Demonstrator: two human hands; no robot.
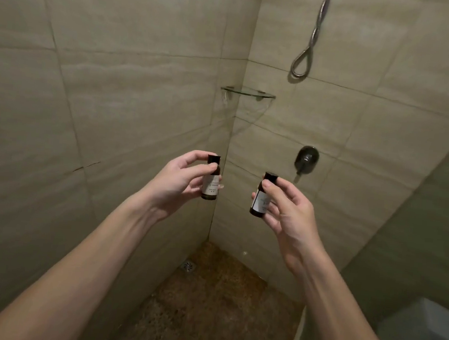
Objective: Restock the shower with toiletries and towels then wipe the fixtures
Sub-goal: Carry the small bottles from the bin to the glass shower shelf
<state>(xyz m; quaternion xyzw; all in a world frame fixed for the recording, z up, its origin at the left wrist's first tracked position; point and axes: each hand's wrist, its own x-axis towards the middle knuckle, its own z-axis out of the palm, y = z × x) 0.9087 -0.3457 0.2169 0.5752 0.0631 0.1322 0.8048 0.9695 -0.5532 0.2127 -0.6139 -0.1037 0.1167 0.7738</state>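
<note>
My left hand [178,182] pinches a small dark toiletry bottle [211,185] with a black cap and a white label, held upright. My right hand [288,211] grips a second dark bottle [261,200] of the same kind, tilted slightly. Both are held out in front of the shower corner, well below the glass corner shelf [248,92], which carries nothing that I can see. The dark round mixer handle [306,160] sits on the right wall, just above my right hand.
A metal shower hose [309,43] hangs looped on the right wall. Beige tiled walls close in on the left and back. The brown pebble floor [221,301] has a round drain [189,266] near the corner. A white fixture [426,337] stands at bottom right.
</note>
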